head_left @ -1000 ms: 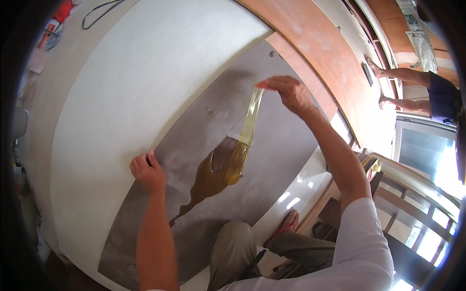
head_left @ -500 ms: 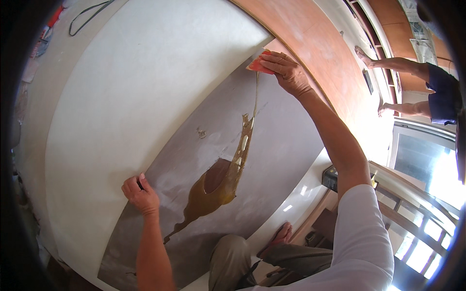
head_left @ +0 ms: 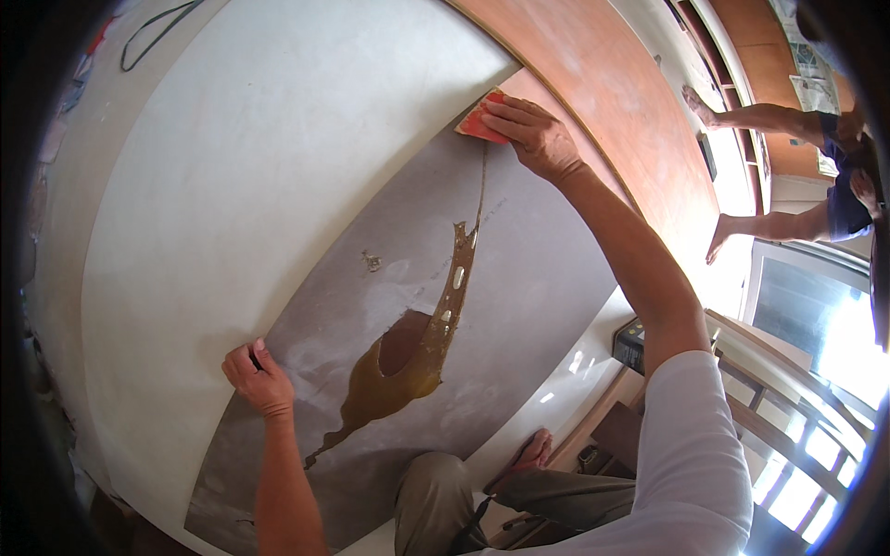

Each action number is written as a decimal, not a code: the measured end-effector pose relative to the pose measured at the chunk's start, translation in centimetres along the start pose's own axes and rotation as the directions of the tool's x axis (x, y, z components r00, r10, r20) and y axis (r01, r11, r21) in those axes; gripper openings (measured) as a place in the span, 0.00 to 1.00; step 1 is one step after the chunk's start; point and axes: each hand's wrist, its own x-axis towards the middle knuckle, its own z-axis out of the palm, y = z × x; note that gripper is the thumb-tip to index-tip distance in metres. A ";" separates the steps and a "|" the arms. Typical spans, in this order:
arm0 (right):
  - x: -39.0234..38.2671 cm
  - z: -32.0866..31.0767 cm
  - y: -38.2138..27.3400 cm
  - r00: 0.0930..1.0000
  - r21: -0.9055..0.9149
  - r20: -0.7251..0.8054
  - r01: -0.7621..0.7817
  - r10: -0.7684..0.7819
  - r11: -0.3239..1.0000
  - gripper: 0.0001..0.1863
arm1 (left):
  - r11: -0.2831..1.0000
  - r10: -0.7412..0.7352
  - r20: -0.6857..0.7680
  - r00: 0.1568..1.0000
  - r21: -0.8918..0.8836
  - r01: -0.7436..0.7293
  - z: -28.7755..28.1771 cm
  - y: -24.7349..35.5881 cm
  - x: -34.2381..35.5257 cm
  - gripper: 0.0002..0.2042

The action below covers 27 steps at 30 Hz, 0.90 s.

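In my right hand [head_left: 542,139] is a flat red spreader [head_left: 480,119], its pale edge against the far end of a grey-brown sheet [head_left: 528,306]. Amber liquid [head_left: 394,389], which looks like glue, lies on that sheet in a pool with a long streak. A thin line of it runs from the streak up toward the spreader. My left hand [head_left: 260,378] is closed at the sheet's left edge, beside a large pale sheet [head_left: 204,204]. Something dark shows between its thumb and fingers; I cannot make out what it is.
An orange-brown board [head_left: 593,102] lies beyond the sheet. Another person [head_left: 779,120] is at the far right, legs bare. A dark box [head_left: 630,345] stands near my right elbow, by wooden framing [head_left: 779,417]. A black loop of cord [head_left: 148,42] lies at far left.
My right hand has moved the spreader slightly left along the sheet's far end. My left hand has shifted a little left and down. The other person's legs have moved.
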 end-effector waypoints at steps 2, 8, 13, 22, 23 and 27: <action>0.2 0.0 0.0 1.000 0.023 0.011 -0.014 0.014 1.000 0.21 | 1.000 0.004 0.003 1.000 0.009 -0.004 -0.1 0.1 0.0 0.12; 0.4 -0.4 -0.1 0.999 0.000 0.021 -0.026 0.026 1.000 0.20 | 1.000 0.006 0.025 1.000 0.014 -0.006 0.2 -0.3 0.0 0.12; -2.9 -2.0 -2.8 0.996 -0.022 0.078 -0.039 0.041 0.999 0.19 | 1.000 -0.001 0.018 1.000 0.015 0.001 0.0 -0.2 -0.1 0.13; -1.4 -4.0 -3.0 0.992 -0.001 0.029 -0.124 0.124 0.992 0.22 | 0.999 -0.033 0.026 0.999 0.005 0.033 -0.5 0.5 0.3 0.13; -0.6 -3.7 -2.6 0.995 -0.001 0.027 -0.097 0.097 0.995 0.21 | 1.000 -0.026 0.022 0.999 0.010 0.026 -0.5 0.4 0.2 0.14; 0.5 -1.9 -1.1 0.999 0.017 0.021 -0.033 0.033 0.999 0.19 | 1.000 -0.016 0.016 1.000 0.018 0.015 -0.2 0.1 0.2 0.14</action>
